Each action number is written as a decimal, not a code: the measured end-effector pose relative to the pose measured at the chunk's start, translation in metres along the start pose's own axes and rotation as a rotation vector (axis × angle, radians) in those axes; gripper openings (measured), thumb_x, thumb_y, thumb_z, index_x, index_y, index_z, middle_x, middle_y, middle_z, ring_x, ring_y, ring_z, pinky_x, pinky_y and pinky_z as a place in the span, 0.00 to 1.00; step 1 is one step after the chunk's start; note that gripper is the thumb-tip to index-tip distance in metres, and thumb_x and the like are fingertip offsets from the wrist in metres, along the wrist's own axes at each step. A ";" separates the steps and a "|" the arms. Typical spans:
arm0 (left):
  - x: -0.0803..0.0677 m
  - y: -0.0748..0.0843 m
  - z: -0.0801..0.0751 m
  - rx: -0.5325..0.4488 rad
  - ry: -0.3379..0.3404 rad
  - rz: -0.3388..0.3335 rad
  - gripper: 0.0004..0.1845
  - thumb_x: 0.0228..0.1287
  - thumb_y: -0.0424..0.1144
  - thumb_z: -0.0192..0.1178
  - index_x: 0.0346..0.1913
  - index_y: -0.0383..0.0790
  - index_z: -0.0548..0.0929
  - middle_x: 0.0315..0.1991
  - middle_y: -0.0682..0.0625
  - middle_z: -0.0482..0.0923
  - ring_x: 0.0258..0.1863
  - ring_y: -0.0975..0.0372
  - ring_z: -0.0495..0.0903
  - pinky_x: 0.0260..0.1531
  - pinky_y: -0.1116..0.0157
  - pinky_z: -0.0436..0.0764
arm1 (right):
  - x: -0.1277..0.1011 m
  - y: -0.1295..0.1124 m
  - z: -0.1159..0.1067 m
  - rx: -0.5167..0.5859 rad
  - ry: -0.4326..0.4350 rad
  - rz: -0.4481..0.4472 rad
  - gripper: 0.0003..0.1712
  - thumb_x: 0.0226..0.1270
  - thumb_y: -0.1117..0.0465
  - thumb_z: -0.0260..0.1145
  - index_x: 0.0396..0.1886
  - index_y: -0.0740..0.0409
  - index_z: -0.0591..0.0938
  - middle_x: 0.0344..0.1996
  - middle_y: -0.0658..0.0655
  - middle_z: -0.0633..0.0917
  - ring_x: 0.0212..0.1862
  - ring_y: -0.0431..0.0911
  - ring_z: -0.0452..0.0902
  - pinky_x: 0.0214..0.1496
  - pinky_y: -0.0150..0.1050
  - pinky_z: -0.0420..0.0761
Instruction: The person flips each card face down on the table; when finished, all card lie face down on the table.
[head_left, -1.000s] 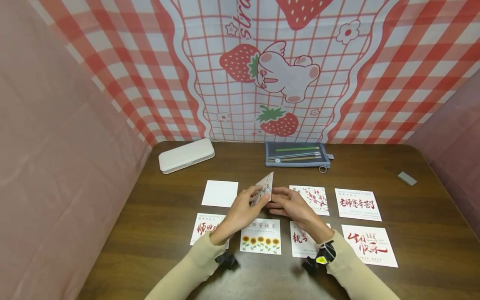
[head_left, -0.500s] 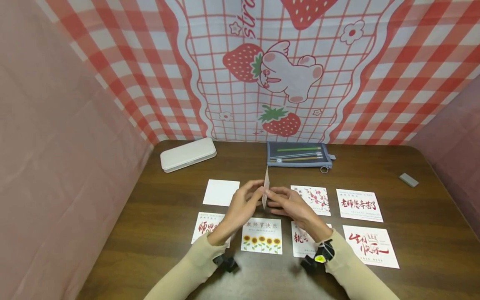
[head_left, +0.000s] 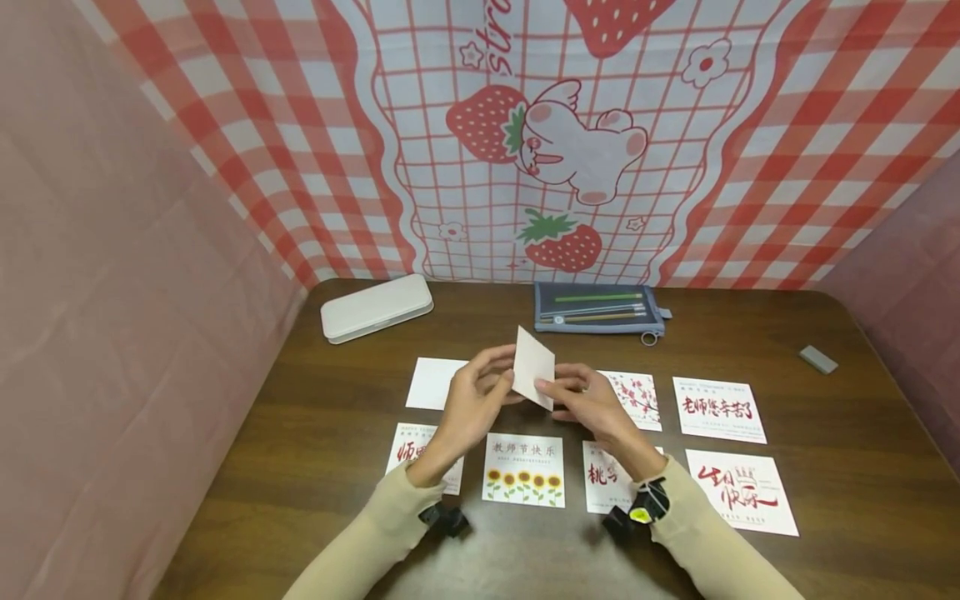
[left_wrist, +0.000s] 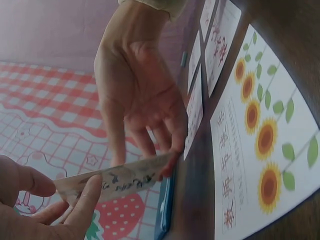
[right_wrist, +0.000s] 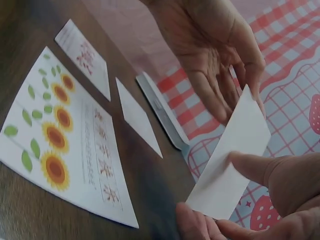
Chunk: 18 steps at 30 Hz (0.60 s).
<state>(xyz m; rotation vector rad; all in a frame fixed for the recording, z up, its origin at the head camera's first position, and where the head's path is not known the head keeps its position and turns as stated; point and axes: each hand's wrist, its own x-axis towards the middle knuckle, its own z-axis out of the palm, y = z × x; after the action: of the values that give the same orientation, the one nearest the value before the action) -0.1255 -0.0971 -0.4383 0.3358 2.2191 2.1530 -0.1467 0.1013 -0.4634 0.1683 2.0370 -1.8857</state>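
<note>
Both hands hold one small card (head_left: 534, 369) tilted up over the middle of the table. Its plain white face shows in the head view, while the left wrist view catches dark lettering on the other face. My left hand (head_left: 474, 402) pinches the card's left edge. From the other side, my right hand (head_left: 591, 406) grips it near the lower corner, thumb on the white face (right_wrist: 232, 175) and fingers at the lower edge. Just below lies a sunflower card (head_left: 523, 470). A blank white card (head_left: 431, 384) is partly covered by the left hand, and a plum-blossom card (head_left: 633, 400) sits beyond the right.
More cards with red lettering lie around: one at lower left (head_left: 408, 446), one under the right wrist (head_left: 603, 492), two at right, an upper card (head_left: 718, 410) and a lower card (head_left: 742, 493). Behind are a white case (head_left: 377, 308), a pencil pouch (head_left: 597, 308) and a grey eraser (head_left: 817, 359).
The held card has turned from its lettered face, through edge-on, to its white face toward the head camera. The left hand has shifted slightly left; the right thumb now lies on the white face.
</note>
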 end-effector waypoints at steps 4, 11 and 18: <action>0.002 -0.003 -0.005 0.030 0.042 -0.005 0.25 0.70 0.21 0.55 0.68 0.31 0.76 0.59 0.30 0.81 0.50 0.40 0.87 0.43 0.62 0.91 | 0.001 0.003 -0.004 -0.042 0.053 -0.051 0.35 0.70 0.61 0.72 0.71 0.69 0.71 0.50 0.66 0.83 0.36 0.42 0.84 0.45 0.43 0.92; 0.005 -0.009 -0.013 0.167 0.096 -0.012 0.24 0.62 0.19 0.57 0.62 0.28 0.81 0.52 0.30 0.83 0.44 0.42 0.89 0.38 0.67 0.91 | -0.001 0.005 -0.013 -0.197 0.130 -0.121 0.30 0.67 0.63 0.75 0.65 0.66 0.76 0.48 0.68 0.84 0.31 0.44 0.87 0.31 0.39 0.89; 0.008 -0.018 -0.019 0.346 0.119 -0.086 0.20 0.60 0.24 0.68 0.56 0.33 0.86 0.46 0.37 0.88 0.42 0.49 0.91 0.32 0.70 0.88 | -0.003 0.004 -0.018 -0.274 0.159 -0.130 0.27 0.65 0.64 0.75 0.62 0.64 0.78 0.47 0.67 0.86 0.27 0.44 0.87 0.24 0.34 0.83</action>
<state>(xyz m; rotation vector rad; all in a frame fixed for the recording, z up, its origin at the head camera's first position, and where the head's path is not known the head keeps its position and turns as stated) -0.1394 -0.1149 -0.4538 0.1181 2.6197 1.7862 -0.1463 0.1200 -0.4653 0.1203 2.4429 -1.6879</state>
